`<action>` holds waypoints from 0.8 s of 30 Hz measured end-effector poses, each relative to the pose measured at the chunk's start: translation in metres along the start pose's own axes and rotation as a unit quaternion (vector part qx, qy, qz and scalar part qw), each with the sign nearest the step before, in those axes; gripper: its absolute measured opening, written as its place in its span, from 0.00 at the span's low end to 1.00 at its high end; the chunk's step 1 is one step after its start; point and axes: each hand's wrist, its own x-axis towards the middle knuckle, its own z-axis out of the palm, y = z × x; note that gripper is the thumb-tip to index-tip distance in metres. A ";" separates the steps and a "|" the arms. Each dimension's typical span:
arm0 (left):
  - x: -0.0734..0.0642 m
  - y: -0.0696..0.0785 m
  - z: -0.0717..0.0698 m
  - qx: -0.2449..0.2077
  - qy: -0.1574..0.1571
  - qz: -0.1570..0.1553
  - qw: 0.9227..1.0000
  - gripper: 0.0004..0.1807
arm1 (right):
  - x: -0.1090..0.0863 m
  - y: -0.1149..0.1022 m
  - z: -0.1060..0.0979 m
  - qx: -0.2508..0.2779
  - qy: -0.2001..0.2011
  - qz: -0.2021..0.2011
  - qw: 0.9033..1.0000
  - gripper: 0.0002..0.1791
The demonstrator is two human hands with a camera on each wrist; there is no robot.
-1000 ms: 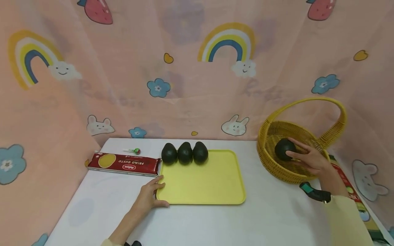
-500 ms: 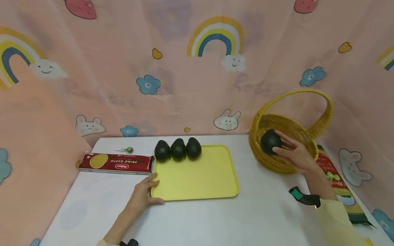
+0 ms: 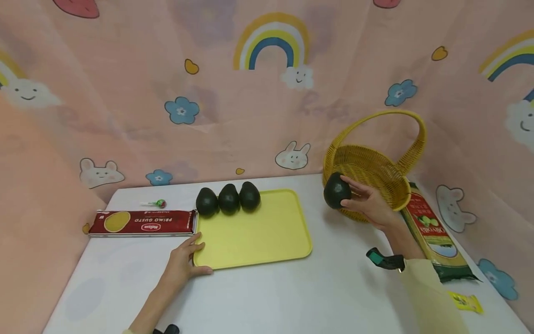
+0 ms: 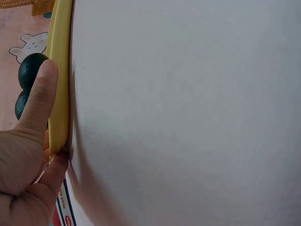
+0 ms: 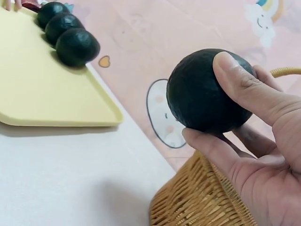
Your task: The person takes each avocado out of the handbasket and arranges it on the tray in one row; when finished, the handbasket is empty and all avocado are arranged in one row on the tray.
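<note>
My right hand (image 3: 373, 206) holds a dark green avocado (image 3: 337, 191) in the air, in front of the basket's near left rim. In the right wrist view the thumb lies on one side of this avocado (image 5: 202, 94) and the fingertips on the other. My left hand (image 3: 178, 264) grips the near left corner of a yellow tray (image 3: 258, 239), thumb along the front edge and fingers at the left edge. Three more avocados (image 3: 229, 199) sit side by side in a row along the tray's far left edge. The wicker basket (image 3: 369, 162) has no avocado visible inside.
A red spaghetti pack (image 3: 143, 222) lies left of the tray, with a lollipop (image 3: 158, 203) behind it. On the right are a red and green Olivoila bag (image 3: 438, 236) and a small yellow packet (image 3: 466, 302). A patterned cloth wall (image 3: 246, 106) rises behind the white table (image 3: 267, 297).
My right hand has lifted the avocado out of the basket and moved it left, past the rim. The left hand stays on the tray corner. The head view has turned rightward.
</note>
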 end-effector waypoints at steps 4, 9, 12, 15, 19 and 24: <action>-0.001 -0.001 -0.002 0.000 0.002 0.004 1.000 0.41 | 0.005 0.003 0.010 -0.049 0.005 0.007 0.999 0.35; -0.002 -0.001 -0.003 0.006 0.001 0.007 1.000 0.41 | 0.012 0.008 0.024 -0.073 0.003 0.022 0.997 0.37; -0.002 0.000 -0.004 0.010 -0.001 0.006 1.000 0.41 | 0.017 0.014 0.032 -0.079 -0.004 0.018 0.997 0.37; -0.002 0.001 -0.005 0.016 -0.002 0.007 1.000 0.41 | 0.021 0.021 0.038 -0.073 -0.015 0.016 0.997 0.37; -0.001 0.002 -0.004 0.019 -0.002 0.008 1.000 0.41 | 0.025 0.032 0.045 -0.050 -0.029 0.028 0.998 0.37; -0.001 0.003 -0.002 0.019 0.000 0.014 1.000 0.40 | 0.028 0.043 0.053 -0.037 -0.045 0.049 0.997 0.39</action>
